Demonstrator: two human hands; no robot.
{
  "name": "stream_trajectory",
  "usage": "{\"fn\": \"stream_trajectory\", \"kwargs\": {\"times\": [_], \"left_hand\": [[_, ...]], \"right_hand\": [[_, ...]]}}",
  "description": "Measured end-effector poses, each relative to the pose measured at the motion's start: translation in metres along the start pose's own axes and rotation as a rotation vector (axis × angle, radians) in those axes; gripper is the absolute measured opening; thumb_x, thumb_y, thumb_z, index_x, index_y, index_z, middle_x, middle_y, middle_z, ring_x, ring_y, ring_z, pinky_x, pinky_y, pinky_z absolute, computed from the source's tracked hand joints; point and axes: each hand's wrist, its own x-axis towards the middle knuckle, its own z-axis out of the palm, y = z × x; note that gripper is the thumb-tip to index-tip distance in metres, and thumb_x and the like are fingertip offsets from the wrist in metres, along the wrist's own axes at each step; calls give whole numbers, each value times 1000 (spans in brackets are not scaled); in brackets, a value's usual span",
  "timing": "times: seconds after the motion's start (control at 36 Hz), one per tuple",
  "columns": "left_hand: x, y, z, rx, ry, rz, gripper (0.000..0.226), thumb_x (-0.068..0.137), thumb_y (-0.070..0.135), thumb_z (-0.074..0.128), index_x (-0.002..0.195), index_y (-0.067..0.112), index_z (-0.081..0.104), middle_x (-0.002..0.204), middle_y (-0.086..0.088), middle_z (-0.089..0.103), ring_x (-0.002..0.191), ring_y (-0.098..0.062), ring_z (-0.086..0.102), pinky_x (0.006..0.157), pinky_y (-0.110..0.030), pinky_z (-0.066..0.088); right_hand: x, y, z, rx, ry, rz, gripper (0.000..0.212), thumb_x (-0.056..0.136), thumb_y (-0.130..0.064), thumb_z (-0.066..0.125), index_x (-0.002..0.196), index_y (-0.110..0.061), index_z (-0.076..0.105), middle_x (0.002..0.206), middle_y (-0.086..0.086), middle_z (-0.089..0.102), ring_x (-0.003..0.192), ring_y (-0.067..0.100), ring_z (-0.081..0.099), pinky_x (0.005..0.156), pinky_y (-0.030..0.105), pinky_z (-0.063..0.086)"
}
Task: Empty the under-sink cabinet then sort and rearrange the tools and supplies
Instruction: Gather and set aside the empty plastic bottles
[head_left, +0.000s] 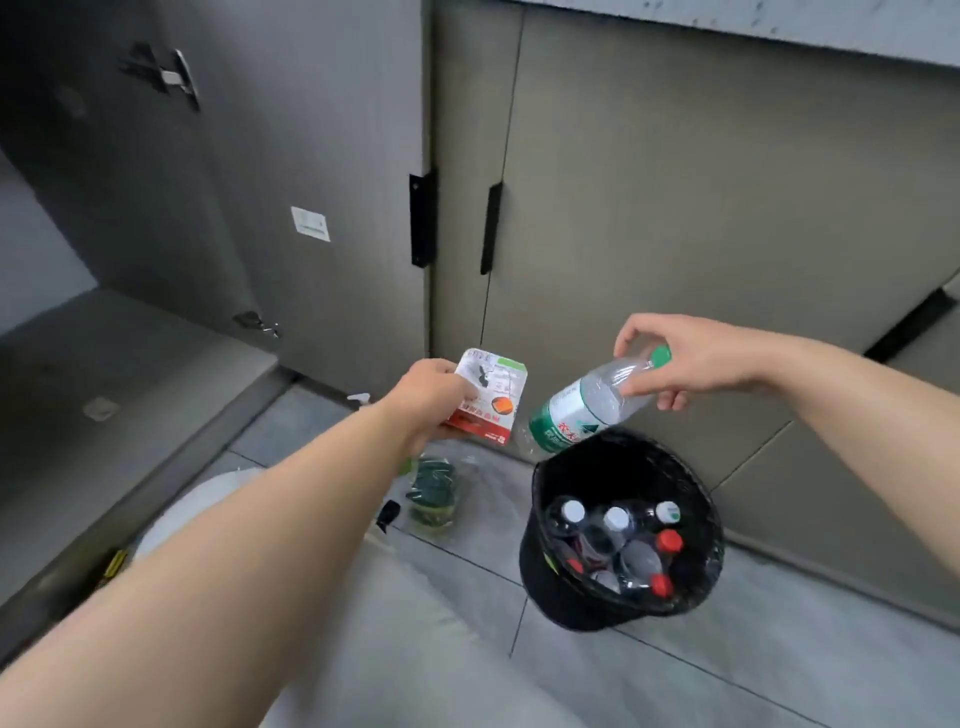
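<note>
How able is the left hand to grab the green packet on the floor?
Probably not yet: the left hand grips a red-and-white pack. The green packet lies close by with nothing on top, so the path itself looks free.

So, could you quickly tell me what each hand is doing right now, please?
Left hand: grips the red and white packet.
Right hand: holds the clear bottle by its neck.

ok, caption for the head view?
Right hand holds a green-capped bottle by the black bin; left hand holds a red-and-white packet.
</note>
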Motion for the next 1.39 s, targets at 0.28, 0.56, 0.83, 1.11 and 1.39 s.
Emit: {"fn": "stream_trajectory", "kwargs": {"times": [0.28,0.56,0.83,1.11,1.39], "left_hand": [[8,-19,33,187,-24,-62,20,97,1,55,117,3,60,93,-16,76,73,-25,77,69,-40,64],[2,-45,-4,208,53,33,20,96,10,65,115,17,66,84,-8,78,71,-21,77,56,-28,59],[9,-52,-13,287,-3,17,32,100,6,57,128,22,61,103,-6,75,72,-12,76,46,-15,49],[21,-54,-5,332,-112,62,23,97,12,66,117,24,66,107,4,77,92,-15,77,84,-40,63],[16,-49,10,373,-146,151,20,94,15,70,111,25,71,98,3,79,88,-15,77,82,-41,63]], "right_hand": [[1,64,40,-213,74,198,23,91,-16,63,112,-22,57,73,6,75,66,22,76,74,33,62],[56,117,133,-206,205,308,28,88,-11,59,115,-20,56,122,14,45,88,33,60,85,35,50],[85,139,185,-252,24,315,43,94,-18,60,137,-21,60,139,12,56,121,32,58,100,33,48],[98,111,181,-150,325,289,20,96,-30,50,104,-19,65,112,9,63,99,32,61,80,37,51],[70,32,108,515,-161,-158,22,95,-33,68,112,-20,70,101,9,73,84,10,63,70,20,50]]}}
